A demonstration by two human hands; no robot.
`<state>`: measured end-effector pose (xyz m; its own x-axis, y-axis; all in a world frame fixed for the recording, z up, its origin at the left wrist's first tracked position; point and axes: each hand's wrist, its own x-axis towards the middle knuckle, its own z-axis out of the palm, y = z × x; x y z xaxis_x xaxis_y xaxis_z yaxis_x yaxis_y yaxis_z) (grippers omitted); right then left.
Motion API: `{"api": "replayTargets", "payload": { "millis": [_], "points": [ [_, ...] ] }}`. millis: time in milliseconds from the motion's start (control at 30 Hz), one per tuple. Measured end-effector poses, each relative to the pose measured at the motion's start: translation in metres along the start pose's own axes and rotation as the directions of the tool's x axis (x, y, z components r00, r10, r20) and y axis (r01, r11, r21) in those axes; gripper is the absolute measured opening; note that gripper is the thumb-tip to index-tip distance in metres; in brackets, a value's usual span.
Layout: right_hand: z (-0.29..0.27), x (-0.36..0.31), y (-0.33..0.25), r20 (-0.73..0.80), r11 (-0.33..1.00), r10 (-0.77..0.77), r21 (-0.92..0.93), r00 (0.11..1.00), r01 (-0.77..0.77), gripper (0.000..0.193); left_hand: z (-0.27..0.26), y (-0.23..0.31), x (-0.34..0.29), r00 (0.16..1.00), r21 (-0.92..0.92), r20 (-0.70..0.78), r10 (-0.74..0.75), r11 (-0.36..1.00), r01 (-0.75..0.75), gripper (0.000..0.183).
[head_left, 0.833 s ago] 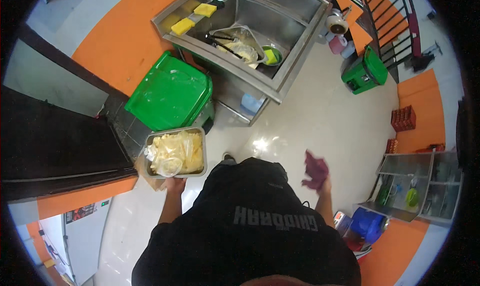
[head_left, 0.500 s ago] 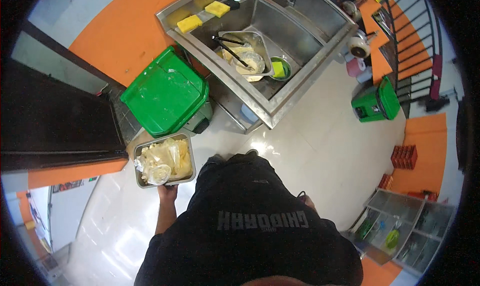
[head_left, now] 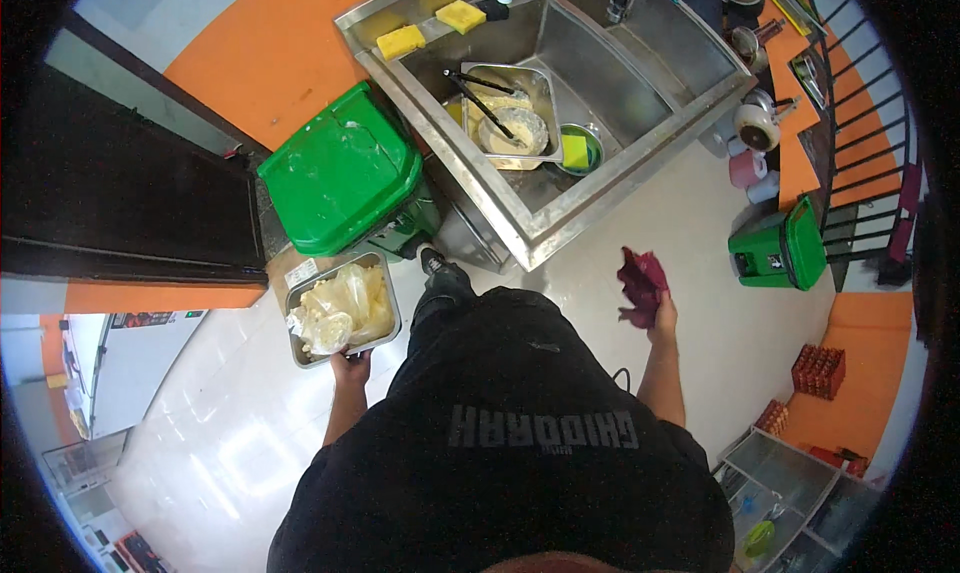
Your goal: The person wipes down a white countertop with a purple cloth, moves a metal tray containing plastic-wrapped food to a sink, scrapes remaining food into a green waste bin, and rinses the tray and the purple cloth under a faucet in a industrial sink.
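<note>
Holding a metal tray [head_left: 392,298] by its near edge in the left hand [head_left: 350,368], out to the left and just short of a green bin [head_left: 345,168]; hiding some fingers beneath the tray, so leaving their full spread impossible to tell. Pinching a crumpled cloth [head_left: 645,281] in the right hand [head_left: 665,318], with a narrow hold at one side of the fabric, well apart from the tray. Judging by this pose, seemingly being at a carrying step, with a dark shoe [head_left: 430,263] pointing ahead beside the bin; likely calling, in the next move, for a level tray and a firm one-handed hold under a loose, heaped load. Showing, in the tray, a rectangular, round-cornered form of dull-shining metal. Bearing inside it pale yellow lumps [head_left: 378,308], looking soft and crumbly, under thin, wrinkled clear plastic [head_left: 345,295], glinting along its folds and bunching into a roundish shape at the near left. Hanging, on the cloth's part, in limp maroon folds with ragged-looking edges. Facing, farther ahead, a hard-edged steel sink [head_left: 640,171] with porous yellow sponges [head_left: 400,42] lying along its ledge.
</note>
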<state>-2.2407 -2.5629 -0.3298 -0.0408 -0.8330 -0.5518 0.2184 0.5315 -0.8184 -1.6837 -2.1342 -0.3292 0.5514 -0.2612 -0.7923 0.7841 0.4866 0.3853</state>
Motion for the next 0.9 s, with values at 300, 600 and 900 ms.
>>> {"api": "replayTargets", "payload": {
  "millis": [300, 600, 900],
  "points": [
    [-0.08, -0.089, 0.075, 0.329, 0.969, 0.219, -0.185, 0.919, -0.164, 0.056, 0.038, -0.026, 0.001, 0.999, 0.115, 0.003, 0.039, 0.993, -0.039, 0.049],
    [-0.093, -0.114, 0.09, 0.14, 0.939, 0.265, -0.261, 0.954, -0.223, 0.05, 0.177, 0.005, 0.054, 0.931, 0.223, 0.057, 0.361, 0.904, -0.365, 0.067],
    [-0.096, -0.144, 0.076, -0.132, 0.961, 0.121, -0.231, 0.984, -0.149, 0.044, 0.277, 0.02, 0.128, 0.142, 0.605, 0.418, 0.897, -0.158, -0.78, 0.083]
  ]
}}
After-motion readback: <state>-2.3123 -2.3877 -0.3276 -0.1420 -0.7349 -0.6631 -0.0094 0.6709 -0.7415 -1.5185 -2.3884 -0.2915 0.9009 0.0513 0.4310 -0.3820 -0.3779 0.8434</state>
